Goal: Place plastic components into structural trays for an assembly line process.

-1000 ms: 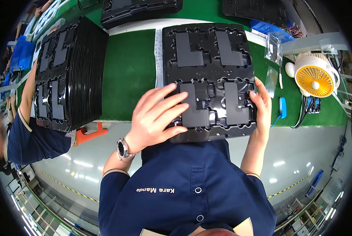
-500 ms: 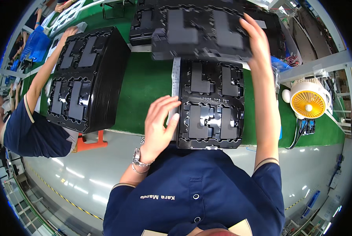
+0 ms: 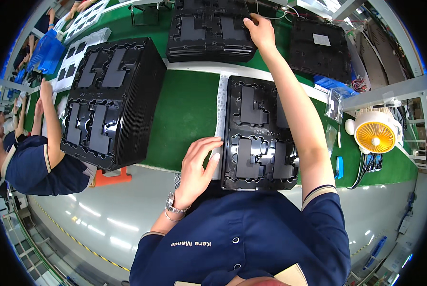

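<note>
A black plastic tray (image 3: 266, 129) with L-shaped dark pads in its pockets lies in front of me. My left hand (image 3: 199, 164) is at its left edge, fingers stretched and thumb apart, holding nothing. Farther off, my right hand (image 3: 262, 32) grips the right edge of the top black tray (image 3: 211, 29) on a low stack. Part of that hand's grip is hidden. My right forearm crosses over the near tray and covers its upper right pad.
A tall stack of black trays (image 3: 144, 100) stands at the left, with a co-worker (image 3: 30, 164) beyond it. A black panel (image 3: 318, 47) with a white label lies far right. On the right stands a white fan (image 3: 374, 136) with a yellow grille. The bench top (image 3: 180, 114) is green.
The tray in my right hand has gone away from me onto the far stack. My left hand stays beside the near tray. The co-worker's arm has drawn back from the tall stack.
</note>
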The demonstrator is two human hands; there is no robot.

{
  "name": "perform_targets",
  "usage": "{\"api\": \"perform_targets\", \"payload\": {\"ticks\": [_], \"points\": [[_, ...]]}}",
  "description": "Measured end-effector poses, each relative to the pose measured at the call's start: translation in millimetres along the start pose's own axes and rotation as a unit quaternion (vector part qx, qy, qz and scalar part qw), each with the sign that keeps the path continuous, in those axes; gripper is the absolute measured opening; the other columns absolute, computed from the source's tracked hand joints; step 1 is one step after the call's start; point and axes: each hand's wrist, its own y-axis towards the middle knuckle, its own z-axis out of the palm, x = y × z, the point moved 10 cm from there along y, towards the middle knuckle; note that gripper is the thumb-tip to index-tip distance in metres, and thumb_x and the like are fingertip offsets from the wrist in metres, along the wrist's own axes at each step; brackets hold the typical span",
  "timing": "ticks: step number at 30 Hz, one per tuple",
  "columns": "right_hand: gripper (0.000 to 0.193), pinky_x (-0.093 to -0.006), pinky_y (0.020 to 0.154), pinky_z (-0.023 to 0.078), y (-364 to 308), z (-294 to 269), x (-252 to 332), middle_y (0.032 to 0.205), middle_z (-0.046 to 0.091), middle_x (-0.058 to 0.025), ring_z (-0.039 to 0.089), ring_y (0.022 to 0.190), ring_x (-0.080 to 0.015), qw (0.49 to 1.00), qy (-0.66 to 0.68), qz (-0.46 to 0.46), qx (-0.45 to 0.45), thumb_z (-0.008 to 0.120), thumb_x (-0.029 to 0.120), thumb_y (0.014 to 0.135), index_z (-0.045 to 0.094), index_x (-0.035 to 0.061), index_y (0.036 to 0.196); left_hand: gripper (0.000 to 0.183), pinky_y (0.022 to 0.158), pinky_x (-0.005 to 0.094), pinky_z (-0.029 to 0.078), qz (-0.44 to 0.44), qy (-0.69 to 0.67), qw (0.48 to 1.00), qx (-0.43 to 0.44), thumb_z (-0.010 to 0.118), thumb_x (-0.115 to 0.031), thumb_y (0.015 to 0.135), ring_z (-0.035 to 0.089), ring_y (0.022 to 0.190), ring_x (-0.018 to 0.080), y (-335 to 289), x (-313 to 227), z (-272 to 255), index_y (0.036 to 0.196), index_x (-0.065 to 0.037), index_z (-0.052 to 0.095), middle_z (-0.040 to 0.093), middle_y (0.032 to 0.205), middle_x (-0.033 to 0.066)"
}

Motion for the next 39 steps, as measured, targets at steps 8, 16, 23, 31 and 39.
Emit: {"api": "perform_targets", "payload": {"ticks": [8, 16, 23, 31, 39], "points": [[0.048, -0.0384, 0.085, 0.051, 1, -27, 1, 0.097, 0.07, -0.0199, 0.067, 0.093, -0.0324, 0.993, -0.099, -0.043, -0.042, 0.062, 0.039, 0.087, 0.065, -0.0005, 0.115, 0.08, 0.105, 0.0402, 0.037, 0.051, -0.611, 0.72, 0.324, 0.028, -0.064, 0.097, 0.054, 0.118, 0.0272, 1, -125, 47, 0.13, 0.006, 0.047, 0.057, 0.124, 0.0187], [0.021, -0.042, 0.069, 0.05, -155, -69, 35, 0.079, 0.067, -0.0141, 0.066, 0.077, -0.0343, 0.969, -0.175, -0.031, 0.173, 0.061, 0.024, 0.088, 0.069, 0.004, 0.09, 0.111, 0.101, 0.0353, 0.035, 0.007, -0.844, 0.252, 0.473, 0.0, -0.084, 0.079, 0.049, 0.122, 0.0204, -27, -256, 36, 0.145, 0.0, 0.031, 0.052, 0.132, 0.0163], [0.016, -0.042, 0.078, 0.049, -196, -64, 63, 0.09, 0.064, -0.0124, 0.061, 0.088, -0.0317, 0.956, -0.199, -0.169, 0.136, 0.063, 0.016, 0.086, 0.069, 0.0019, 0.092, 0.109, 0.097, 0.034, 0.038, -0.023, -0.846, 0.217, 0.486, -0.002, -0.081, 0.081, 0.051, 0.117, 0.0196, -31, -269, 61, 0.144, 0.001, 0.031, 0.055, 0.126, 0.0142], [0.021, -0.0405, 0.076, 0.045, -193, -65, 50, 0.086, 0.06, -0.0098, 0.058, 0.086, -0.0283, 0.969, -0.134, -0.13, 0.16, 0.069, 0.015, 0.081, 0.06, 0.0033, 0.097, 0.094, 0.095, 0.0351, 0.04, 0.006, -0.819, 0.242, 0.521, 0.005, -0.074, 0.09, 0.054, 0.108, 0.0189, -33, -262, 72, 0.14, -0.001, 0.035, 0.058, 0.111, 0.0101], [0.021, -0.0206, 0.062, 0.036, -197, -97, 53, 0.067, 0.051, 0.0042, 0.041, 0.065, -0.0039, 0.941, 0.242, 0.082, 0.223, 0.071, 0.007, 0.084, 0.052, 0.0041, 0.093, 0.043, 0.095, 0.0347, 0.041, 0.07, -0.149, 0.986, -0.031, 0.062, -0.009, 0.085, 0.051, 0.112, 0.0196, 59, -80, 25, 0.124, -0.002, 0.047, 0.054, 0.117, 0.012]]}}
